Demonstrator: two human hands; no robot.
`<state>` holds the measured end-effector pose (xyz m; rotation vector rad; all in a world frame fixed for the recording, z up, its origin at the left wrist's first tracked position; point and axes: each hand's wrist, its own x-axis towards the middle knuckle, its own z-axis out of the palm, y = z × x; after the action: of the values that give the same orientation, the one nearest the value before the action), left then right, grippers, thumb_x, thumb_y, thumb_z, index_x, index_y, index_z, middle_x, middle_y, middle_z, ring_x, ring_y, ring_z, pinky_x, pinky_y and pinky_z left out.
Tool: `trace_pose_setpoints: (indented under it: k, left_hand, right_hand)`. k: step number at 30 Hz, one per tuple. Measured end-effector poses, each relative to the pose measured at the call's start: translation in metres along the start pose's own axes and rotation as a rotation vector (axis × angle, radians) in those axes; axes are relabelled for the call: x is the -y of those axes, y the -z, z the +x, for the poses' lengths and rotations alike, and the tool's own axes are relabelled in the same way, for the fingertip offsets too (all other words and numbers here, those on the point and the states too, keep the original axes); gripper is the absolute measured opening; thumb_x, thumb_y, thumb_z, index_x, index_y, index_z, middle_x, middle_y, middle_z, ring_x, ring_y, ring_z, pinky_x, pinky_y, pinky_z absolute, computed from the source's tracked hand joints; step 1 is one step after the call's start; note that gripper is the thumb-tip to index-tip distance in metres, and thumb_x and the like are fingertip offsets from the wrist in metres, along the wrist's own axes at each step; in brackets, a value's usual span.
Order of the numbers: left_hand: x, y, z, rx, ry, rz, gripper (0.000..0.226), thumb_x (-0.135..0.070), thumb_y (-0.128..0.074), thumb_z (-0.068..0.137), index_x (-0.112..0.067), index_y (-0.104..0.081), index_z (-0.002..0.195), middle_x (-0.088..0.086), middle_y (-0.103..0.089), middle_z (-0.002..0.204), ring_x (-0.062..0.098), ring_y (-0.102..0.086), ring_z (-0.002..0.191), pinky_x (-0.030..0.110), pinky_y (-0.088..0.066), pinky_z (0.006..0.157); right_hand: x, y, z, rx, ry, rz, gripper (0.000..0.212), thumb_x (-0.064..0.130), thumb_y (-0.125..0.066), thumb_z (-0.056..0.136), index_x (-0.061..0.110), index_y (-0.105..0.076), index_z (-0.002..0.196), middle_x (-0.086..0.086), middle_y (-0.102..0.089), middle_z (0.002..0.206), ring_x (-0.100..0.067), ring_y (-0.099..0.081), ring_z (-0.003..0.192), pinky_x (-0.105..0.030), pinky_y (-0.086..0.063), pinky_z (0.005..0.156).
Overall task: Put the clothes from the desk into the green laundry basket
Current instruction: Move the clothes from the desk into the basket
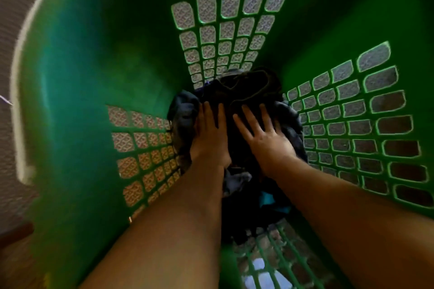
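I look straight down into the green laundry basket (77,91), whose walls have grids of holes. At its bottom lies a pile of dark clothes (249,91), black and dark blue, with a teal piece (270,202) near the front. My left hand (210,136) lies flat on the left side of the pile, fingers apart. To its right, my right hand (265,136) also rests palm down on the pile with spread fingers. Neither hand grips any fabric. Both forearms reach down into the basket from the lower edge of the view.
Patterned carpet (14,7) shows outside the basket at the left and through the wall holes. The basket's pale rim (20,77) curves along the left. Something white and blurred (263,270) shows through the front holes.
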<state>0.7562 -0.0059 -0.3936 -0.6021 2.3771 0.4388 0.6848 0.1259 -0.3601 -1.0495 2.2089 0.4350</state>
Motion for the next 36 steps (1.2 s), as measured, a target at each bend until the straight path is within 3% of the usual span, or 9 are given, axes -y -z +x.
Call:
trace_pose_setpoints:
  k: [6,11,14,18,22,26,30,32,36]
  left_hand:
    - [-0.001,0.021,-0.043,-0.086,-0.014,0.11,0.146,-0.055,-0.086,0.071,-0.016,0.022,0.16,0.021,0.023,0.168,0.037,0.023,0.155,0.048,0.012,0.124]
    - [-0.01,0.005,-0.125,-0.156,0.13,-0.07,0.132,-0.069,-0.074,0.077,-0.027,0.018,0.162,0.013,0.02,0.17,0.046,0.016,0.155,0.062,0.004,0.123]
    - [-0.01,-0.011,-0.134,-0.145,0.185,-0.118,0.128,-0.07,-0.071,0.079,-0.03,0.018,0.162,0.013,0.021,0.17,0.055,0.013,0.152,0.062,0.002,0.123]
    - [-0.007,-0.012,-0.118,-0.04,0.189,-0.131,0.126,-0.069,-0.069,0.082,-0.034,0.023,0.16,0.011,0.03,0.167,0.057,0.011,0.151,0.061,-0.003,0.124]
    - [-0.009,0.02,-0.125,0.123,0.181,-0.217,0.115,-0.056,-0.07,0.089,-0.036,0.017,0.161,0.006,0.028,0.169,0.049,0.008,0.155,0.059,-0.011,0.124]
    - [-0.021,0.077,-0.162,0.078,0.03,-0.228,0.091,-0.037,-0.056,0.102,-0.023,0.009,0.164,0.009,0.007,0.173,0.043,-0.001,0.157,0.056,-0.016,0.124]
    - [-0.039,0.139,-0.225,-0.068,-0.163,-0.268,0.069,-0.024,-0.041,0.11,-0.014,-0.002,0.165,0.014,-0.016,0.17,0.035,-0.01,0.158,0.048,-0.023,0.125]
    - [-0.044,0.171,-0.26,-0.134,-0.251,-0.259,0.066,-0.021,-0.038,0.11,-0.013,-0.003,0.165,0.016,-0.02,0.169,0.033,-0.013,0.158,0.045,-0.029,0.123]
    - [-0.058,0.24,-0.325,-0.16,-0.404,-0.268,0.061,-0.021,-0.034,0.111,-0.014,-0.008,0.165,0.01,-0.018,0.17,0.027,-0.012,0.158,0.043,-0.027,0.125]
  right_hand:
    - [0.005,0.015,-0.038,-0.006,-0.018,-0.082,0.147,0.047,-0.085,0.069,0.025,0.036,0.15,-0.004,0.043,0.157,-0.042,0.027,0.148,-0.061,-0.005,0.122]
    - [0.015,-0.006,-0.089,-0.061,-0.141,-0.006,0.134,0.053,-0.074,0.081,0.022,0.036,0.15,-0.004,0.041,0.159,-0.048,0.026,0.147,-0.069,0.004,0.116]
    - [0.02,-0.026,-0.095,-0.004,-0.142,0.06,0.13,0.055,-0.069,0.086,0.022,0.041,0.146,-0.002,0.046,0.156,-0.045,0.025,0.148,-0.068,0.004,0.117]
    - [0.016,-0.024,-0.087,0.018,-0.116,0.083,0.122,0.053,-0.066,0.089,0.025,0.036,0.15,0.003,0.043,0.157,-0.04,0.02,0.151,-0.065,0.004,0.119]
    - [0.017,0.0,-0.108,0.078,-0.107,0.172,0.106,0.046,-0.061,0.095,0.029,0.025,0.155,0.003,0.034,0.162,-0.036,0.02,0.152,-0.063,-0.002,0.121]
    - [0.034,0.044,-0.154,-0.02,-0.159,0.288,0.087,0.039,-0.049,0.102,0.025,0.016,0.159,0.001,0.02,0.167,-0.028,0.015,0.154,-0.057,-0.003,0.124]
    - [0.044,0.105,-0.221,-0.175,-0.224,0.503,0.083,0.033,-0.052,0.1,0.022,0.004,0.16,0.003,-0.001,0.17,-0.02,0.003,0.156,-0.05,-0.007,0.125]
    - [0.048,0.137,-0.261,-0.312,-0.236,0.544,0.08,0.034,-0.051,0.101,0.02,0.0,0.161,0.002,-0.009,0.169,-0.021,-0.003,0.156,-0.048,-0.012,0.125]
    - [0.051,0.201,-0.347,-0.422,-0.311,0.708,0.073,0.025,-0.045,0.103,0.023,-0.003,0.162,0.002,-0.009,0.169,-0.018,-0.003,0.156,-0.043,-0.015,0.126]
